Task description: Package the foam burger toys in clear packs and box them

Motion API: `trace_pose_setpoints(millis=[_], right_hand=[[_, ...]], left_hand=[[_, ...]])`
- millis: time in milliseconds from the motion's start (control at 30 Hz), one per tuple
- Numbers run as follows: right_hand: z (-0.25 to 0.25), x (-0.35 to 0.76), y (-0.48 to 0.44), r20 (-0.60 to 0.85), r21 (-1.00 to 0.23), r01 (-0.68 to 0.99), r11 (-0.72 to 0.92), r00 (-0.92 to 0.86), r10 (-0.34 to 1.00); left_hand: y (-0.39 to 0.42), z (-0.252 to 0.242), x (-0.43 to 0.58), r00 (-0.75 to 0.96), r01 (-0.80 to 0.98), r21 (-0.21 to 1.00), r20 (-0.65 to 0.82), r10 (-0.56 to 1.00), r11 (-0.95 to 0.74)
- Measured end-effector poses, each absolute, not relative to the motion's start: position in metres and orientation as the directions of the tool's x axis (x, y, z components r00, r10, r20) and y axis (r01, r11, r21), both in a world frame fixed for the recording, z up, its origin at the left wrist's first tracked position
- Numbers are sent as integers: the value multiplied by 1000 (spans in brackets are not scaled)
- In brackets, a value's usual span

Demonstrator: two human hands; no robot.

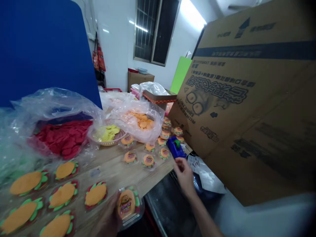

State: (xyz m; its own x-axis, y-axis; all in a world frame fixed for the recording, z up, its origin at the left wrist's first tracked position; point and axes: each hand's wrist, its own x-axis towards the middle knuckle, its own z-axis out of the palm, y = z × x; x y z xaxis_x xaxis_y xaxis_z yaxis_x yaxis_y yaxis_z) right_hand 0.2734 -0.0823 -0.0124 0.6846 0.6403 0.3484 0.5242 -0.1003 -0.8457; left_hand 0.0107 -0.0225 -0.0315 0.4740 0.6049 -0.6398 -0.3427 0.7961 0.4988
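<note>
Beside tape dispenser [174, 148], right hand [184, 175], boxed burger [126, 204] in left hand [110, 215]

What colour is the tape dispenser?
The tape dispenser is deep blue, seen best in the head view.

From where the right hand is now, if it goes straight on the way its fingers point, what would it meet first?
The right hand would most likely meet the blue tape dispenser just ahead; depth is unclear, so they may already touch.
</note>
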Motion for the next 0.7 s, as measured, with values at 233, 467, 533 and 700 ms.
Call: trace_pose_setpoints(millis=[233,467,533,700], right_hand=[[-16,380,-67,290,-877,458,-144,744,602],[-43,370,-59,190,-968,245,-50,850,491],[-52,362,-65,185,-978,206,0,878,441],[-71,353,-75,196,-980,189,54,903,382]], left_hand=[[-21,-33,16,463,-453,442,-626,628,774],[-17,-20,14,413,-455,504,-612,675,735],[-14,-20,14,405,-453,494,-627,665,742],[-7,-15,17,327,-477,536,-627,707,697]])
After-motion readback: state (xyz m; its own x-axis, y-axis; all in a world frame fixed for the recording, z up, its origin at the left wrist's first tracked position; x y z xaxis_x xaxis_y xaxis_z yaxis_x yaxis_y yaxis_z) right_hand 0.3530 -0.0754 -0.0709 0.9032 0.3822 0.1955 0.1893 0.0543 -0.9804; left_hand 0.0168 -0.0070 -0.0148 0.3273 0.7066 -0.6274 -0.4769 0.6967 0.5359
